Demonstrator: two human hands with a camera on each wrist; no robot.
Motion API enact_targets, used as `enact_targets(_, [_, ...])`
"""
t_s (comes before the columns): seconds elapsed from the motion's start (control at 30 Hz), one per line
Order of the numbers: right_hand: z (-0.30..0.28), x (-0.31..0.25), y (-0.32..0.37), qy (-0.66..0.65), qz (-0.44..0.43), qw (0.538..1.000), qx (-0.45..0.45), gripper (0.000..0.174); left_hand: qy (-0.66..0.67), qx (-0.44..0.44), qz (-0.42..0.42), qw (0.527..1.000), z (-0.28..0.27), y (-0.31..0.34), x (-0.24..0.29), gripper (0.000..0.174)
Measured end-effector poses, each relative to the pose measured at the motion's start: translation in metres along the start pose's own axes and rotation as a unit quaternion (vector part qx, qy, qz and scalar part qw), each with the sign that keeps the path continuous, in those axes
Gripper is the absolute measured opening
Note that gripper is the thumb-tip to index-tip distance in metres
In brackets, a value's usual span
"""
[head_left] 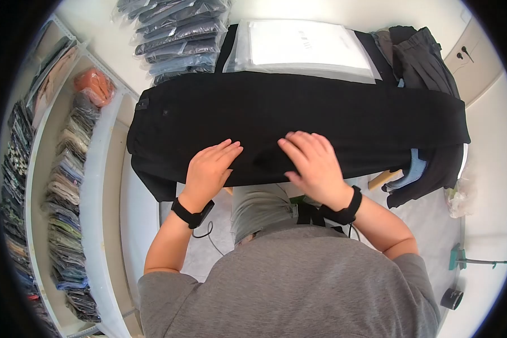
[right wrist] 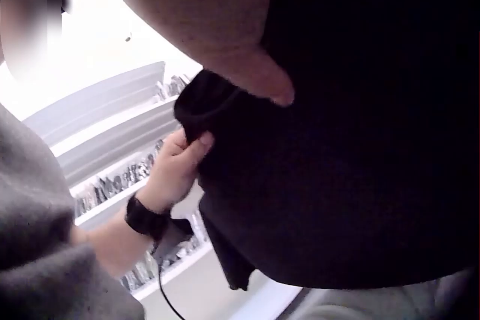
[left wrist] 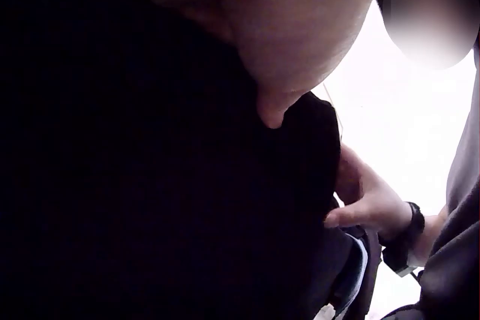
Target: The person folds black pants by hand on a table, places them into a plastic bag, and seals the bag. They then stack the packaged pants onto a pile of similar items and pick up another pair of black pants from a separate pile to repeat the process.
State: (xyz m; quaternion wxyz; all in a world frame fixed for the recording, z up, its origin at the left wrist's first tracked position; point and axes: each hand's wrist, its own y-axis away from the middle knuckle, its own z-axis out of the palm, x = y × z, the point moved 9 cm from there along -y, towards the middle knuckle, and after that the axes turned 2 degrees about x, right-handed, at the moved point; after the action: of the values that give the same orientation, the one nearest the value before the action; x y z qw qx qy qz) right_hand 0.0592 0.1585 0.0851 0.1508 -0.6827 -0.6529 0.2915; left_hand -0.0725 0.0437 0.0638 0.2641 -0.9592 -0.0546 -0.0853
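black garment (head_left: 321,112) hides table, shelf stacks (head_left: 67,186) indistinct

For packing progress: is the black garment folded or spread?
Spread out: the black garment lies full length, left hand and right hand gripping its near edge.

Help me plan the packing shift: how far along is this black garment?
Done: the black garment lies spread out lengthwise. In hand: the left hand and right hand grip its near edge. Left: probably folding it small and bagging it, like the bagged stack behind.
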Motion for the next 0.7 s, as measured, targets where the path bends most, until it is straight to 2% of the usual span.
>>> enact_targets(0.1, [-0.008,0.034,0.014,0.057,0.054,0.997,0.011,0.069,0.003,-0.006,0.006,1.0,-0.003,-0.001,0.001,0.052])
enact_targets(0.13, [-0.004,0.042,0.018,0.054,0.063,0.996,-0.024,0.063,0.0,-0.008,0.005,1.0,-0.003,0.0,0.001,0.052])
enact_targets(0.17, [-0.004,0.048,0.021,0.054,0.061,0.996,-0.026,0.063,0.0,-0.007,0.003,1.0,-0.003,0.003,-0.001,0.052])
enact_targets(0.27, [-0.01,0.055,0.026,0.03,0.018,0.999,-0.007,0.047,-0.025,0.029,-0.02,0.999,-0.016,0.01,-0.014,0.049])
enact_targets(0.33, [-0.013,0.069,0.028,0.017,0.046,0.998,-0.029,0.045,-0.038,0.027,-0.09,0.995,-0.026,0.015,-0.033,0.042])
enact_targets(0.4, [-0.017,0.079,0.027,0.016,0.05,0.998,-0.042,0.041,-0.054,0.038,-0.094,0.993,-0.035,0.019,-0.047,0.037])
enact_targets(0.43, [-0.022,0.083,0.024,0.012,0.047,0.998,-0.027,0.033,-0.066,0.05,-0.095,0.992,-0.041,0.02,-0.054,0.032])
enact_targets(0.47, [-0.026,0.09,0.021,0.011,0.072,0.997,-0.032,0.029,-0.093,0.059,-0.087,0.99,-0.047,0.019,-0.057,0.022])
enact_targets(0.53, [-0.037,0.098,0.017,-0.007,0.116,0.993,-0.027,0.021,-0.09,0.056,-0.08,0.991,-0.051,0.02,-0.063,0.02])
enact_targets(0.6, [-0.035,0.109,0.019,-0.028,0.121,0.991,-0.041,0.02,-0.086,0.054,-0.071,0.992,-0.056,0.022,-0.069,0.018])
enact_targets(0.67, [-0.034,0.118,0.019,-0.048,0.125,0.989,-0.069,0.019,-0.058,0.057,-0.117,0.99,-0.061,0.029,-0.086,0.015])
enact_targets(0.7, [-0.034,0.126,0.019,-0.069,0.156,0.982,-0.078,0.017,-0.043,0.058,-0.141,0.987,-0.062,0.033,-0.094,0.013])
